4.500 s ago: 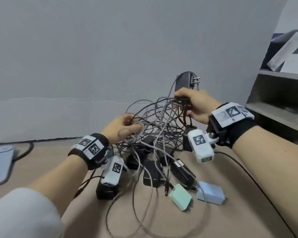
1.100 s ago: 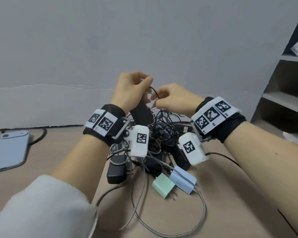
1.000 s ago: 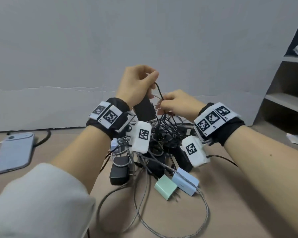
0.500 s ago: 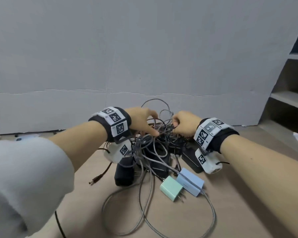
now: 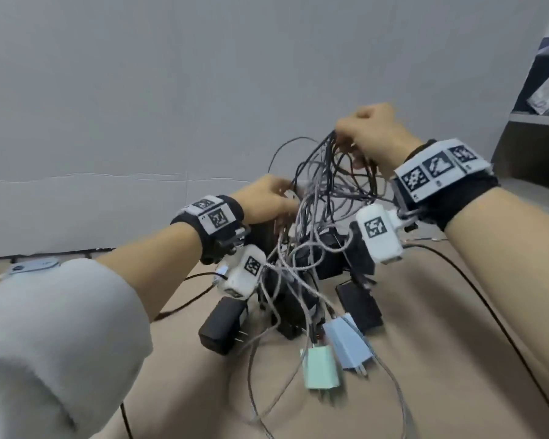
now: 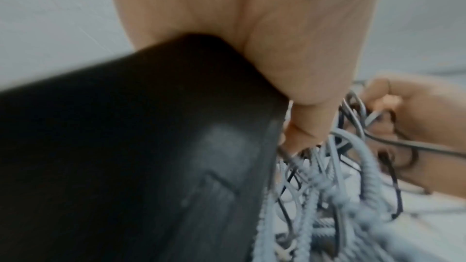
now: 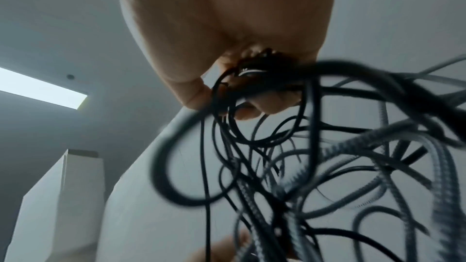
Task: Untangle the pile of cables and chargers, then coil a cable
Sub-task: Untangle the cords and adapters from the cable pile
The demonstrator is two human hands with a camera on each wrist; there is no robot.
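My right hand point(image 5: 373, 134) is fisted around a bunch of black and grey braided cables point(image 5: 327, 198), lifted above the table point(image 5: 441, 359). My left hand point(image 5: 267, 198) grips a black charger point(image 6: 131, 146) among the strands. Mint charger point(image 5: 320, 367) and blue charger point(image 5: 346, 345) dangle low, touching the table.

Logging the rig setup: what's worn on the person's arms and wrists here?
Each wrist has a black band topped with a white strip of square black-and-white markers. A white rounded camera pod with its own marker hangs under each. The left arm has a pale grey sleeve pushed up; the right forearm is bare.
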